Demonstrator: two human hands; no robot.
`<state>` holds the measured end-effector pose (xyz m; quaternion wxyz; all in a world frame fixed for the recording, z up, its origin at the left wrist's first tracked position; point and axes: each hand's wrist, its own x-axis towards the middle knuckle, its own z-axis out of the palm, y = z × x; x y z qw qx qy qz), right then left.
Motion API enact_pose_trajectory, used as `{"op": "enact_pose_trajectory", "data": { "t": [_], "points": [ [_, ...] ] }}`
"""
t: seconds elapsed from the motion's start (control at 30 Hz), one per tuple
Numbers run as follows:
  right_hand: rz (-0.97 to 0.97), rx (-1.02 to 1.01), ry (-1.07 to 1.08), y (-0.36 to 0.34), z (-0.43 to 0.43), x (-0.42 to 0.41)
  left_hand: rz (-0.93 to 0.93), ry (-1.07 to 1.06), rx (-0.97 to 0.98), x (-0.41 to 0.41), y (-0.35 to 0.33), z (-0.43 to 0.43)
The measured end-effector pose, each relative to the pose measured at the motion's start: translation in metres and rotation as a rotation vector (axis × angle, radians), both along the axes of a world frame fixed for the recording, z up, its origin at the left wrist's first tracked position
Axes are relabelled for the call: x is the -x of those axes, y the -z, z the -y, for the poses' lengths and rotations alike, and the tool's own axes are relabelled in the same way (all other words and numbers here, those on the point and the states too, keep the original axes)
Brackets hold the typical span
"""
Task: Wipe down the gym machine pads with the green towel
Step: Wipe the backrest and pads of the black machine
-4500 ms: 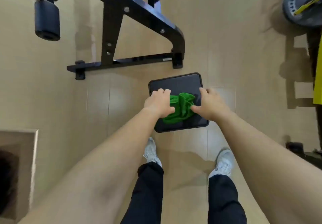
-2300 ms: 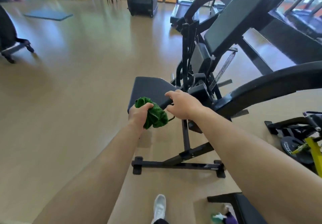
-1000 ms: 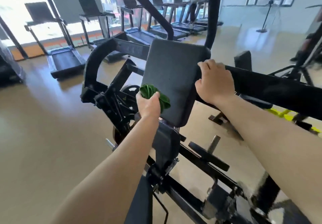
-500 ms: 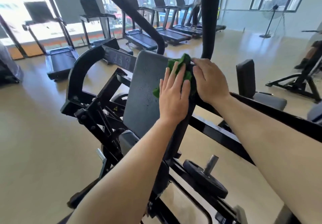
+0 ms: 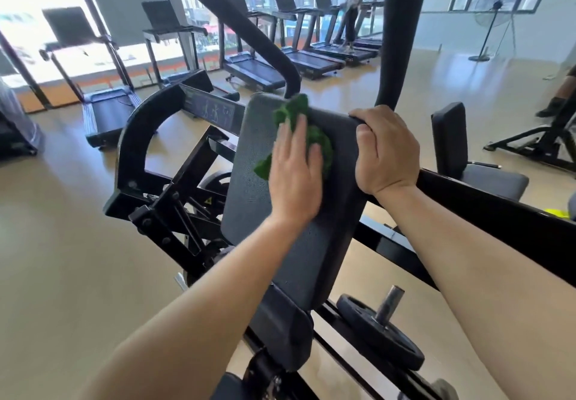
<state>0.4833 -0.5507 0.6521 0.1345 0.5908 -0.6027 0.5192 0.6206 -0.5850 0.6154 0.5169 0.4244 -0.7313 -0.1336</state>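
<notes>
A dark grey back pad stands tilted upright on the black machine frame in the middle of the view. My left hand lies flat on the pad's upper half and presses the bunched green towel against it; the towel sticks out above and beside my fingers. My right hand grips the pad's top right corner, fingers curled over its edge. Fine droplets show on the pad's left side.
The black machine frame and its curved arms surround the pad. A weight plate on a peg sits low right. Another padded seat stands at right. A row of treadmills lines the windows, with a person on one.
My left hand with the towel has slid down from the pad's top edge onto its upper face. My right hand has shifted to the top right corner. The view moved closer.
</notes>
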Motion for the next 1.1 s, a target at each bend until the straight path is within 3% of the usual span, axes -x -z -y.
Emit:
{"op": "enact_pose_trajectory", "data": {
  "t": [0.1,0.23,0.53,0.8,0.93,1.1],
  "points": [
    [-0.006,0.016,-0.005,0.001,0.001,0.001,0.128,0.161,0.190,-0.002,0.018,-0.018],
    [-0.004,0.033,-0.003,0.004,0.002,0.002,0.146,0.164,0.231,-0.017,-0.001,0.026],
    [-0.016,0.043,0.000,0.004,0.002,0.001,-0.142,-0.133,-0.243,-0.054,-0.034,0.129],
    [-0.005,0.058,0.009,0.002,0.001,-0.002,-0.159,-0.212,-0.451,-0.073,0.056,0.048],
    [-0.001,0.039,0.022,0.001,0.000,-0.002,-0.180,-0.116,-0.357,-0.037,0.054,0.005],
    [0.005,0.040,0.012,0.003,0.001,-0.002,0.085,0.112,-0.006,-0.015,0.070,-0.064]
  ]
}}
